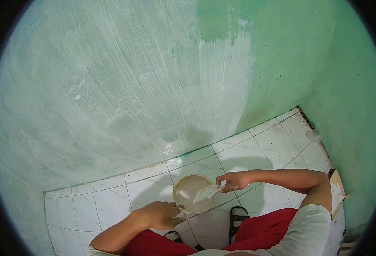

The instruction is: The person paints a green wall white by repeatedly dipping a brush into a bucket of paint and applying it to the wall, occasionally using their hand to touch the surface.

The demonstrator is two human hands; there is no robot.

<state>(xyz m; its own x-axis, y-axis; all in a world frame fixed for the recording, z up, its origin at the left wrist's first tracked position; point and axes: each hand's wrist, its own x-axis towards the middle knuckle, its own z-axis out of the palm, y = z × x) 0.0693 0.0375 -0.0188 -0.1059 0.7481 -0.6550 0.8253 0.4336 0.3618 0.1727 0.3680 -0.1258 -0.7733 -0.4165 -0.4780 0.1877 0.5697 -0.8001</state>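
Note:
A round, pale yellow bucket [176,187] with whitish contents stands on the tiled floor. My right hand [235,181] grips the handle of a wide brush [205,194], whose white-coated head is over the right part of the bucket. At the bucket's lower left is my left hand [164,214], its paint-smeared fingers apart near the rim and nothing held in them. Streaky white paint [145,85] covers much of the green wall [290,51] in front of me.
White floor tiles [111,205] run along the wall's base. My sandalled foot [238,216] is just below the bucket. A clear plastic item [313,135] lies by the right wall, and a pale board-like object [338,194] is behind my right elbow.

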